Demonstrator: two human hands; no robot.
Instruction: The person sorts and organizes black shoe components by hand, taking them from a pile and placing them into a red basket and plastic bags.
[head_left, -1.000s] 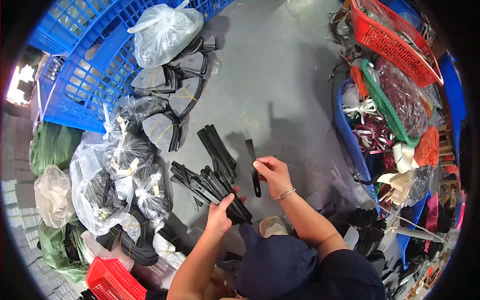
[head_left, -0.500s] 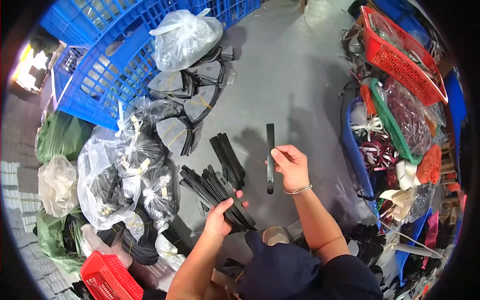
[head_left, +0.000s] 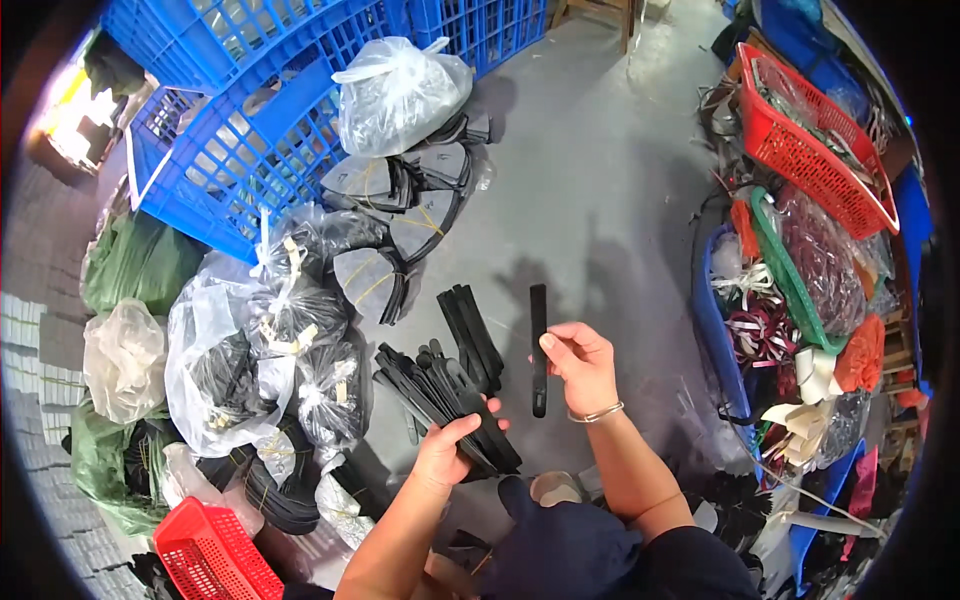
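A bundle of flat black strips (head_left: 432, 385) lies fanned out, and my left hand (head_left: 450, 448) is closed round its near right end. To the right of it, my right hand (head_left: 582, 365) pinches one single black strip (head_left: 539, 385) between thumb and fingers. That strip is held upright in the picture, its rounded end toward me, apart from the bundle. Just beyond the bundle lies another small stack of black strips (head_left: 470, 335), which neither hand touches. What the left fingers do under the bundle is partly hidden.
Blue crates (head_left: 240, 150) stand at the far left, beside a knotted clear bag (head_left: 402, 97) and tied stacks of grey pieces (head_left: 365, 283). Filled plastic bags (head_left: 225, 350) and a red basket (head_left: 215, 555) lie left. Along the right are a red basket (head_left: 815, 140) and a blue tub (head_left: 708, 320) of scraps.
The whole view has shifted, so things appear lower and slightly to the right. Both hands keep their holds on the bundle and the single strip.
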